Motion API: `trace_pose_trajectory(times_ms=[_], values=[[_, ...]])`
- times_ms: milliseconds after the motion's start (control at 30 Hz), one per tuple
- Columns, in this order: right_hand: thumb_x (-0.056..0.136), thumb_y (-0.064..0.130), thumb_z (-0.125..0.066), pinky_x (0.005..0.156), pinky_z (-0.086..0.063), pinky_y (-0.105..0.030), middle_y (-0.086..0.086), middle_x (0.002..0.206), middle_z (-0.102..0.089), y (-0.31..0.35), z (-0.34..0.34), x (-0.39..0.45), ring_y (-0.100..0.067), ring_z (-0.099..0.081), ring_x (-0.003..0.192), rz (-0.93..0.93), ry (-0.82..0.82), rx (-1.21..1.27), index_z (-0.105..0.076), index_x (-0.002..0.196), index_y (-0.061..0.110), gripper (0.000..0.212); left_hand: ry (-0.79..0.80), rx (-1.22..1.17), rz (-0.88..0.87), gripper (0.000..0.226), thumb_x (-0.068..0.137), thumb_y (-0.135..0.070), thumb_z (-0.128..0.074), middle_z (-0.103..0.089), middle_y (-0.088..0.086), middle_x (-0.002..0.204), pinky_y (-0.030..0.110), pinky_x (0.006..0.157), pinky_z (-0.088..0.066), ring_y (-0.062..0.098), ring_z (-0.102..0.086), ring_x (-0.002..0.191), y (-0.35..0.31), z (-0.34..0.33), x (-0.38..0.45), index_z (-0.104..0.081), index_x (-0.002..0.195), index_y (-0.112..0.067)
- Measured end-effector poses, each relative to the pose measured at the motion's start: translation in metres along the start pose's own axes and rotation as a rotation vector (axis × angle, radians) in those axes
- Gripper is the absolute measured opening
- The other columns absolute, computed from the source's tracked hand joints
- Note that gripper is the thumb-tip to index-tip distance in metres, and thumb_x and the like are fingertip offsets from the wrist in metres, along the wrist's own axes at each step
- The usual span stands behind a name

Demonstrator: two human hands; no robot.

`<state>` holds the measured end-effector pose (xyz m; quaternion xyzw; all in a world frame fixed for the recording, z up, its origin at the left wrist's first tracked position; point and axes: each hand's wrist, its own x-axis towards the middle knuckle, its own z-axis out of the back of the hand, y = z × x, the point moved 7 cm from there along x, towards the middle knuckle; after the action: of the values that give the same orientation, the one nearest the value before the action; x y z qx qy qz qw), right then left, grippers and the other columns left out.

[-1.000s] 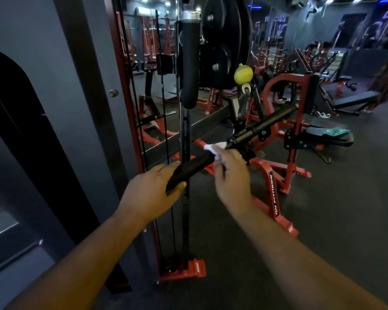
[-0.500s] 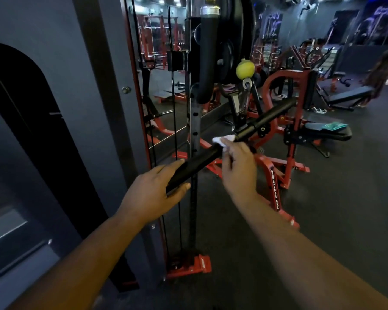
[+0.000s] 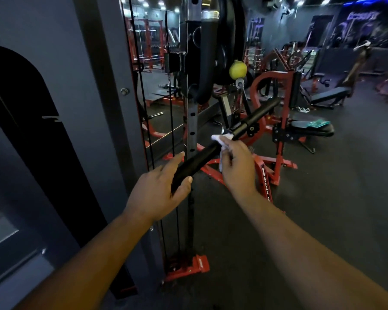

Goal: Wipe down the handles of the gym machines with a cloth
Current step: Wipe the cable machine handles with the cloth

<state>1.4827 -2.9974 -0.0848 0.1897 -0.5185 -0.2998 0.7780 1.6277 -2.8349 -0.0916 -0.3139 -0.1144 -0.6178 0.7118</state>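
Apparently midway, the left hand (image 3: 159, 193) is gripping the long black padded bar handle's (image 3: 213, 148) near end while the right hand (image 3: 236, 162) is clutching the crumpled white cloth (image 3: 220, 138) round its middle, the far half seemingly unwiped

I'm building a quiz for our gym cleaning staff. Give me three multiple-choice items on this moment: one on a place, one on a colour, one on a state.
1. Where on the bar handle is the cloth?
A. At its near end
B. Around its middle
C. At its far end

2. What colour is the ball hanging above the bar?
A. Red
B. Blue
C. Yellow-green

3. What is the left hand doing?
A. Holding the bar's near end
B. Hanging free
C. Holding the cloth

Answers:
1 B: the right hand presses the white cloth there, black grip on both sides.
2 C: it shows yellow-green against the dark plates.
3 A: thumb and fingers lie either side of the grip.
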Motion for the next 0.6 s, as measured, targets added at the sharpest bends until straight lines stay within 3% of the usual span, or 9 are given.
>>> trace_pose_trajectory(times_ms=[100,233,333,400,500,600], values=[[0.103,0.011,-0.053,0.081,-0.058,-0.037,0.001,0.115,-0.058,0.036,-0.021,-0.038,-0.012,-0.061,0.095,0.091,0.107,0.084,-0.060,0.138,0.016,0.036,-0.034,0.012,-0.036,0.053,0.098,-0.039,-0.057,-0.071,0.007,0.110,0.021,0.066,-0.047,0.015,-0.067,0.082,-0.004,0.003,0.004,-0.052,0.147,-0.017],[0.102,0.003,-0.054,0.077,-0.053,-0.019,-0.003,0.106,-0.059,0.058,-0.026,-0.059,-0.009,-0.061,0.087,0.174,0.290,0.255,-0.060,0.140,0.015,0.040,-0.012,0.003,-0.060,0.047,0.097,-0.036,-0.056,-0.070,0.000,0.106,0.022,0.066,-0.048,0.009,-0.061,0.080,0.000,0.001,0.005,-0.056,0.142,-0.022],[0.102,0.008,-0.054,0.072,-0.056,-0.024,-0.002,0.112,-0.060,0.026,-0.007,-0.017,-0.009,-0.062,0.082,0.077,0.166,0.165,-0.062,0.136,0.016,0.035,-0.028,-0.002,-0.034,0.049,0.098,-0.035,-0.062,-0.069,0.002,0.108,0.011,0.061,-0.040,0.006,-0.057,0.076,0.003,-0.001,0.001,-0.054,0.144,-0.020],[0.103,0.013,-0.053,0.081,-0.056,-0.028,-0.004,0.114,-0.061,0.003,0.007,0.018,-0.014,-0.064,0.090,0.005,0.088,-0.038,-0.063,0.134,0.016,0.033,-0.043,-0.014,-0.027,0.048,0.099,-0.039,-0.060,-0.068,0.002,0.109,0.008,0.059,-0.036,0.005,-0.055,0.073,0.000,-0.002,-0.001,-0.051,0.143,-0.022],[0.102,0.017,-0.052,0.094,-0.053,-0.034,-0.005,0.116,-0.063,0.007,0.002,0.027,-0.017,-0.061,0.104,0.024,0.137,-0.202,-0.067,0.131,0.018,0.032,-0.088,-0.088,-0.020,0.054,0.100,-0.047,-0.051,-0.058,0.003,0.131,0.016,0.063,-0.047,0.012,-0.061,0.089,-0.003,-0.004,-0.003,-0.042,0.147,-0.023],[0.101,0.017,-0.053,0.091,-0.052,-0.030,0.003,0.113,-0.058,0.040,-0.020,-0.013,-0.010,-0.056,0.103,0.118,0.220,-0.121,-0.065,0.129,0.023,0.031,-0.173,-0.222,-0.001,0.059,0.100,-0.056,-0.043,-0.037,0.002,0.146,0.020,0.068,-0.053,0.014,-0.058,0.109,-0.001,-0.005,-0.004,-0.033,0.148,-0.024]])
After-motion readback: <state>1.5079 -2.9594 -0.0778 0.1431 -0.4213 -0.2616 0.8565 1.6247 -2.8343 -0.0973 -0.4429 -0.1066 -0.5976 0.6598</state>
